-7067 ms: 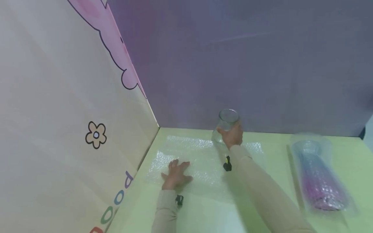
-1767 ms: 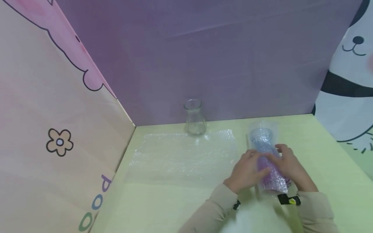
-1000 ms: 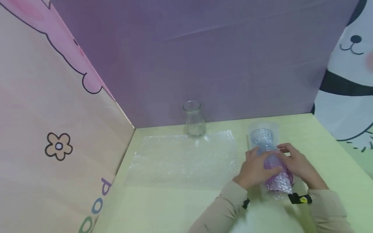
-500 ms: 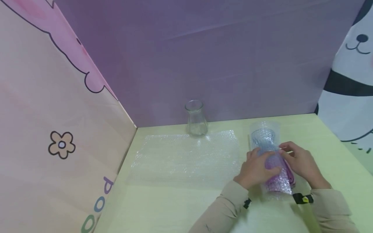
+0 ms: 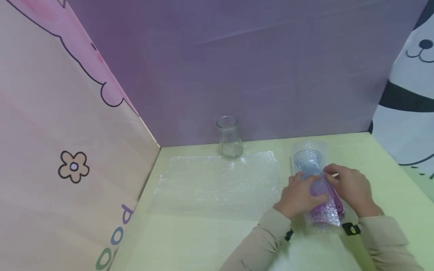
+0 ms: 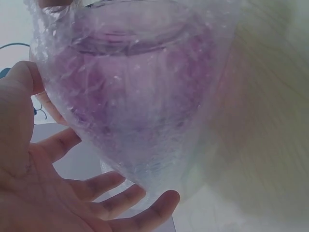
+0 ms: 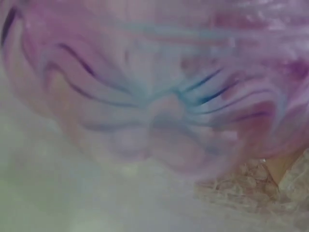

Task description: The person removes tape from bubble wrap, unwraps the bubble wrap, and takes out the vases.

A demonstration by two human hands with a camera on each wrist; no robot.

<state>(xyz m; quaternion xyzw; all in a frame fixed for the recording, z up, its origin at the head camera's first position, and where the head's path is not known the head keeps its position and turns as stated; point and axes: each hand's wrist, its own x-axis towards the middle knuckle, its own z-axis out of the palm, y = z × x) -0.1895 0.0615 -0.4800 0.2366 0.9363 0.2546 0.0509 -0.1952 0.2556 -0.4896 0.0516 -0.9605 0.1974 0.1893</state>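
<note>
A vase (image 5: pixel 309 165), blue at its flared neck and pink at its body, lies on the table in clear bubble wrap (image 5: pixel 326 217). My left hand (image 5: pixel 297 196) rests over its left side, fingers spread, with index finger and thumb on top. In the left wrist view those fingers (image 6: pixel 104 186) touch the wrap along the vase's side. On the right, my right hand (image 5: pixel 352 187) pinches the wrap's edge between thumb and fingertips. Close up, the right wrist view is filled by the vase's blurred, fluted pink base (image 7: pixel 164 125); that hand is out of sight there.
Left of the hands, a flat sheet of bubble wrap (image 5: pixel 217 184) lies on the pale table (image 5: pixel 190 241). A clear glass vase (image 5: pixel 231 141) stands upright at its back edge. A purple-grey panel (image 5: pixel 237 75) rises behind, and a printed panel (image 5: pixel 40 124) borders the left.
Earlier my right hand held the clear vase and my left rested on the flat sheet. Both have since moved to the wrapped vase. Lately the right hand shifted slightly right, baring more pink.
</note>
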